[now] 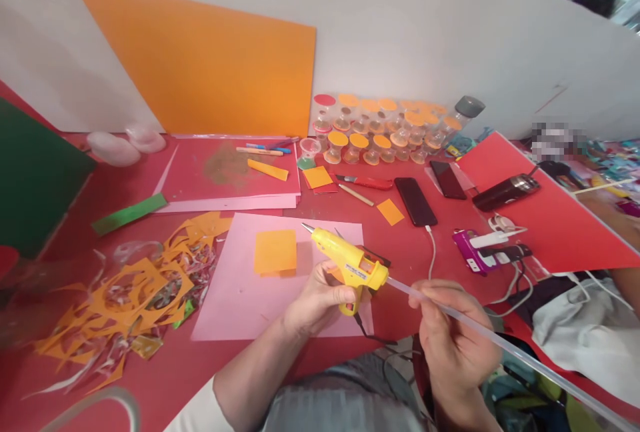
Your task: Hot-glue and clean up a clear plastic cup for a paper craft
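My left hand (pixel 323 295) is wrapped round a yellow glue gun (pixel 347 259), whose metal nozzle points to the upper left. Between the fingers of my right hand (pixel 453 329) runs a long, translucent glue stick (pixel 493 337). The stick's front end meets the back of the gun; whether it has gone inside cannot be made out. Below the nozzle, slightly left, orange square papers (pixel 275 252) lie on a pink sheet (pixel 235 312). The gun's black cord hangs down past the sheet's right edge.
Orange paper offcuts (pixel 135 292) are heaped at left. Several clear cups with orange discs (pixel 383 142) stand by the wall. A red cutter (pixel 367 182), a phone (pixel 416 202), a purple power strip (pixel 473 252) and a black bottle (pixel 507 192) lie at right.
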A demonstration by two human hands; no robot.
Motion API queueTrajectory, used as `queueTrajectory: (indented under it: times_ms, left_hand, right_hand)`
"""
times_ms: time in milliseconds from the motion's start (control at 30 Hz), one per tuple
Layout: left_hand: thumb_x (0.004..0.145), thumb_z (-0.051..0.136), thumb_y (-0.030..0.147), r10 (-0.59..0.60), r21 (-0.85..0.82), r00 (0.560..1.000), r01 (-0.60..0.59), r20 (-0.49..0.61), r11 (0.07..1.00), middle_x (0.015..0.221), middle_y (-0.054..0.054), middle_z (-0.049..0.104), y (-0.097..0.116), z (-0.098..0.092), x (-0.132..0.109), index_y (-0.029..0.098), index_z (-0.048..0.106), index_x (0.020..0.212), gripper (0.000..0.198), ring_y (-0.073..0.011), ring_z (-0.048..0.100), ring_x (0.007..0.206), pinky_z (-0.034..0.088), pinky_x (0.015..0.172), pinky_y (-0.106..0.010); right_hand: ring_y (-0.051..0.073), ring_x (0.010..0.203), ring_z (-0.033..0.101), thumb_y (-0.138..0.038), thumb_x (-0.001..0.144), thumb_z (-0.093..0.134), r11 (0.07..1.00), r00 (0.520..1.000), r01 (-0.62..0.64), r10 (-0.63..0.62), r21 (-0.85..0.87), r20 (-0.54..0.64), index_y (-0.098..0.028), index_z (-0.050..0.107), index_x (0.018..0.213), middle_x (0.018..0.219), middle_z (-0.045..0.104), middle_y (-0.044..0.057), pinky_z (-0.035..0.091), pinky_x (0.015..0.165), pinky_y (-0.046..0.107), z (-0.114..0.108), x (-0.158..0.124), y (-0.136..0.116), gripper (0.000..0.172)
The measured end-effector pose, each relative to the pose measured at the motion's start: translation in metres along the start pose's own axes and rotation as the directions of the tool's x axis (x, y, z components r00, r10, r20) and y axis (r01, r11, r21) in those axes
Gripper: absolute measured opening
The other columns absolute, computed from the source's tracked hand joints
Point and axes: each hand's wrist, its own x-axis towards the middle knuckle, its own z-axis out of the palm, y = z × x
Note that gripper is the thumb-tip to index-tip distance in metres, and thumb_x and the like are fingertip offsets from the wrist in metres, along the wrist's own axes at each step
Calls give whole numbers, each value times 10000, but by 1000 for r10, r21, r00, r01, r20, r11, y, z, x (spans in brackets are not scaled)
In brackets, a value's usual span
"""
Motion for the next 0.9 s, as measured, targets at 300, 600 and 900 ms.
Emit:
queueTrajectory:
  times_ms: [300, 600, 900]
  left_hand:
    - [530, 957, 365, 22, 5, 999, -23, 35, 1000, 616, -20, 693, -1, -2, 0, 133, 771, 772, 383, -93, 592, 521, 442, 529, -195]
    - [526, 962, 309, 25, -9, 999, -24, 47, 1000, 648, -21, 718, -1, -5, -1, 144, 789, 797, 361, -97, 597, 545, 439, 511, -184]
    - [511, 966, 331, 8, 7, 1000, -9, 27, 1000, 643, -41, 714, -3, -3, -2, 118, 776, 787, 397, -119, 606, 546, 434, 521, -206]
  right_hand:
    - [173, 711, 679, -93, 894, 629, 998, 998, 55, -54, -26, 22, -202, 669, 958, 793, 678, 29, 562, 550, 277, 1, 0, 1, 133]
    - [178, 735, 658, -104, 876, 631, 995, 995, 99, -99, -22, 8, -195, 646, 936, 796, 660, 20, 550, 627, 300, 4, -7, 5, 110]
    - [161, 721, 630, -115, 893, 603, 996, 995, 91, -90, 18, -31, -190, 624, 924, 814, 637, 22, 549, 633, 298, 9, -10, 4, 84]
